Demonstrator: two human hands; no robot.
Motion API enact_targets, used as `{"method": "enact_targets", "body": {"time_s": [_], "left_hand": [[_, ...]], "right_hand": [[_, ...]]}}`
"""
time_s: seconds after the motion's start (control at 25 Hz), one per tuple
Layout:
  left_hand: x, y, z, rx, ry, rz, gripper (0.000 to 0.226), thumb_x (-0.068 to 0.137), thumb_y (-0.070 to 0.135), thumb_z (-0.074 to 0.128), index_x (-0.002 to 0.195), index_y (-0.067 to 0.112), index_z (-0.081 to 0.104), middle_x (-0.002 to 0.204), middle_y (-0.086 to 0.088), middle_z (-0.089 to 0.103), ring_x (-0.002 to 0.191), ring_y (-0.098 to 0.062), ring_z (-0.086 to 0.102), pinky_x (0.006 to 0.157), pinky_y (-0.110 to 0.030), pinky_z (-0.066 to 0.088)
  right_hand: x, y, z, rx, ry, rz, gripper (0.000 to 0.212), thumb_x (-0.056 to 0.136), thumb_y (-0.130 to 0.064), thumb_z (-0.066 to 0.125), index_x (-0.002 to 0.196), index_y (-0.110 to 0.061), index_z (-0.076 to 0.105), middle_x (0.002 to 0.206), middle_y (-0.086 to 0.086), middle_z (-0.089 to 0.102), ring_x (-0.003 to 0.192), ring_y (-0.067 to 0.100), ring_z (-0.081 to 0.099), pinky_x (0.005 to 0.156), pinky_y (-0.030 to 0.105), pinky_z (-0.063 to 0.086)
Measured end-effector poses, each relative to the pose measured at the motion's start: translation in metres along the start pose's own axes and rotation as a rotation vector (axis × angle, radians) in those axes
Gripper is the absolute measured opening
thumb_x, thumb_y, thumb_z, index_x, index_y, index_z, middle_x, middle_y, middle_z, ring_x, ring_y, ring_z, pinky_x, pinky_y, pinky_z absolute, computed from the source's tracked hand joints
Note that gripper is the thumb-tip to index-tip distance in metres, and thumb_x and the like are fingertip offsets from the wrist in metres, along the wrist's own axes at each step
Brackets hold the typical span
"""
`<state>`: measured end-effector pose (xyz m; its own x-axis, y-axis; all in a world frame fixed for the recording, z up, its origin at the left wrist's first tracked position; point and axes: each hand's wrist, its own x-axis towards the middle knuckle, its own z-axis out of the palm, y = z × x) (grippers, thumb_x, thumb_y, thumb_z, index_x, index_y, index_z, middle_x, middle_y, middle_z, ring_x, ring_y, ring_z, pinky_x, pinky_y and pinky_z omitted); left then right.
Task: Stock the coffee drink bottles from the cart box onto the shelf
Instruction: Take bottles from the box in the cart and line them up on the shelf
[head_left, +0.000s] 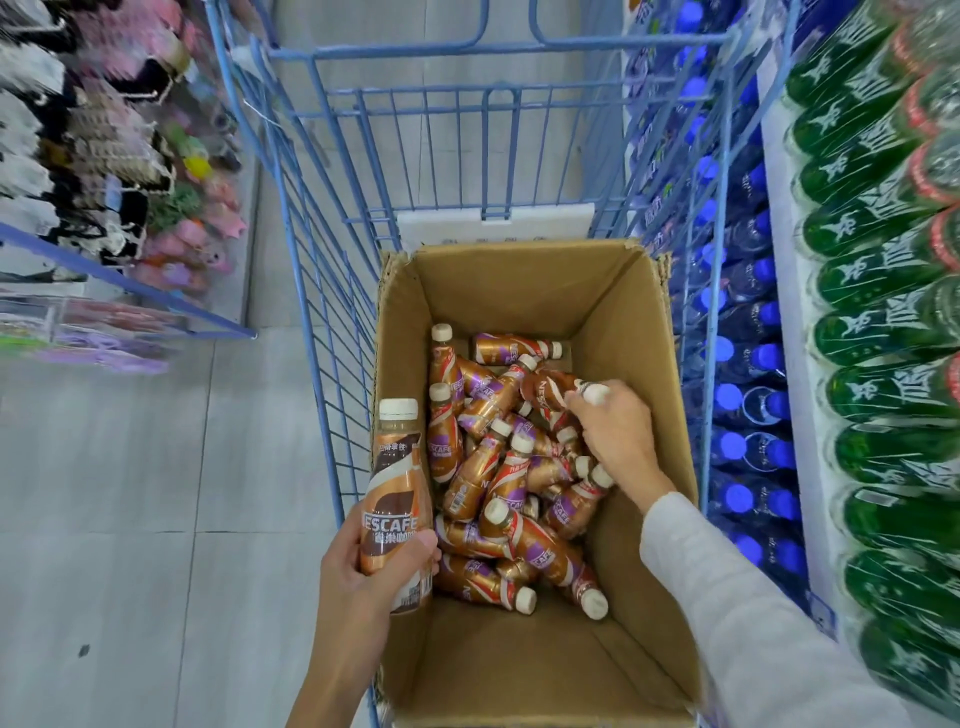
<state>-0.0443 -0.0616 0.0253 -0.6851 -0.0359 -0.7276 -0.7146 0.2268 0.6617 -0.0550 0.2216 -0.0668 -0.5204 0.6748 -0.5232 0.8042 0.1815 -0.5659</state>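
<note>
An open cardboard box (628, 322) sits in a blue wire cart (332, 291). Several brown coffee drink bottles (498, 467) with cream caps lie jumbled on the box's bottom. My left hand (358, 566) grips one upright coffee bottle (397, 499) by its lower half, just outside the box's left wall. Inside the box, my right hand (618, 431) reaches down and curls its fingers round the neck of another bottle (556, 392) at the pile's right side.
Shelves on the right hold rows of blue-capped water bottles (743, 364) and green bottles (883, 322), close against the cart. A rack of hanging goods (104, 171) stands at the left. Grey tiled floor (156, 519) lies left of the cart.
</note>
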Motion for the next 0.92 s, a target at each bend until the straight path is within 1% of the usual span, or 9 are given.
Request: {"method": "enact_targets", "body": {"time_s": [0.12, 0.24, 0.4, 0.48, 0.52, 0.6, 0.68, 0.8, 0.92], "left_hand": [[-0.002, -0.001, -0.001, -0.025, 0.000, 0.004, 0.084, 0.051, 0.057, 0.083, 0.126, 0.034, 0.056, 0.113, -0.005, 0.068, 0.101, -0.033, 0.069, 0.082, -0.048, 0.062], [-0.008, 0.008, 0.000, -0.070, -0.025, 0.035, 0.063, 0.056, 0.047, 0.090, 0.111, 0.037, 0.061, 0.105, 0.000, 0.070, 0.098, -0.028, 0.070, 0.062, -0.026, 0.060], [-0.028, 0.031, 0.008, -0.088, -0.105, 0.087, 0.069, 0.048, 0.054, 0.084, 0.111, 0.034, 0.062, 0.107, -0.004, 0.071, 0.097, -0.029, 0.071, 0.065, -0.030, 0.059], [-0.041, 0.046, 0.018, -0.104, -0.176, 0.140, 0.069, 0.045, 0.054, 0.085, 0.109, 0.034, 0.067, 0.103, -0.004, 0.074, 0.094, -0.029, 0.073, 0.065, -0.031, 0.059], [-0.048, 0.053, 0.025, -0.109, -0.223, 0.171, 0.063, 0.046, 0.052, 0.085, 0.105, 0.037, 0.070, 0.099, -0.002, 0.075, 0.090, -0.026, 0.075, 0.063, -0.029, 0.059], [-0.068, 0.064, 0.041, -0.101, -0.335, 0.238, 0.051, 0.049, 0.049, 0.086, 0.097, 0.044, 0.072, 0.093, 0.004, 0.076, 0.083, -0.017, 0.076, 0.058, -0.023, 0.058], [-0.088, 0.068, 0.057, -0.086, -0.446, 0.283, 0.046, 0.055, 0.045, 0.087, 0.099, 0.041, 0.073, 0.094, -0.001, 0.077, 0.078, -0.018, 0.076, 0.057, -0.025, 0.058], [-0.128, 0.065, 0.089, -0.063, -0.610, 0.326, 0.048, 0.061, 0.039, 0.087, 0.106, 0.029, 0.074, 0.095, -0.010, 0.077, 0.081, -0.029, 0.076, 0.067, -0.039, 0.060], [-0.178, 0.050, 0.122, -0.006, -0.746, 0.363, 0.056, 0.057, 0.044, 0.091, 0.106, 0.023, 0.075, 0.095, -0.012, 0.077, 0.082, -0.032, 0.073, 0.075, -0.047, 0.059]], "right_hand": [[-0.039, -0.008, -0.024, 0.266, -0.064, 0.014, 0.025, 0.086, -0.039, 0.076, 0.105, -0.024, 0.070, 0.099, -0.005, 0.074, 0.095, 0.014, 0.070, 0.084, 0.034, 0.057], [-0.076, -0.017, -0.056, 0.427, -0.071, -0.052, 0.035, 0.079, -0.045, 0.082, 0.108, -0.028, 0.074, 0.104, -0.008, 0.075, 0.100, 0.008, 0.070, 0.086, 0.029, 0.056], [-0.122, -0.032, -0.104, 0.863, -0.077, -0.086, 0.032, 0.074, -0.044, 0.083, 0.098, -0.023, 0.080, 0.097, 0.000, 0.079, 0.093, 0.012, 0.075, 0.073, 0.019, 0.057], [-0.141, -0.035, -0.124, 1.116, -0.106, -0.056, 0.030, 0.082, -0.044, 0.077, 0.094, -0.016, 0.079, 0.097, 0.010, 0.077, 0.091, 0.021, 0.074, 0.074, 0.030, 0.060], [-0.151, -0.034, -0.134, 1.233, -0.124, -0.051, 0.032, 0.087, -0.045, 0.070, 0.094, -0.015, 0.077, 0.098, 0.014, 0.075, 0.094, 0.027, 0.073, 0.081, 0.038, 0.060], [-0.170, -0.027, -0.154, 1.431, -0.114, -0.077, 0.034, 0.093, -0.046, 0.058, 0.093, -0.015, 0.071, 0.095, 0.014, 0.070, 0.095, 0.032, 0.070, 0.086, 0.046, 0.059], [-0.189, -0.017, -0.175, 1.545, -0.028, -0.081, 0.034, 0.092, -0.048, 0.059, 0.089, -0.015, 0.066, 0.085, 0.009, 0.067, 0.083, 0.030, 0.069, 0.079, 0.043, 0.059], [-0.224, 0.007, -0.212, 1.636, 0.133, -0.064, 0.034, 0.086, -0.051, 0.065, 0.079, -0.017, 0.067, 0.073, 0.006, 0.064, 0.065, 0.025, 0.066, 0.066, 0.037, 0.058], [-0.268, 0.042, -0.253, 1.631, 0.298, -0.105, 0.037, 0.089, -0.052, 0.066, 0.072, -0.020, 0.070, 0.068, 0.005, 0.064, 0.056, 0.023, 0.065, 0.054, 0.031, 0.056]]}}
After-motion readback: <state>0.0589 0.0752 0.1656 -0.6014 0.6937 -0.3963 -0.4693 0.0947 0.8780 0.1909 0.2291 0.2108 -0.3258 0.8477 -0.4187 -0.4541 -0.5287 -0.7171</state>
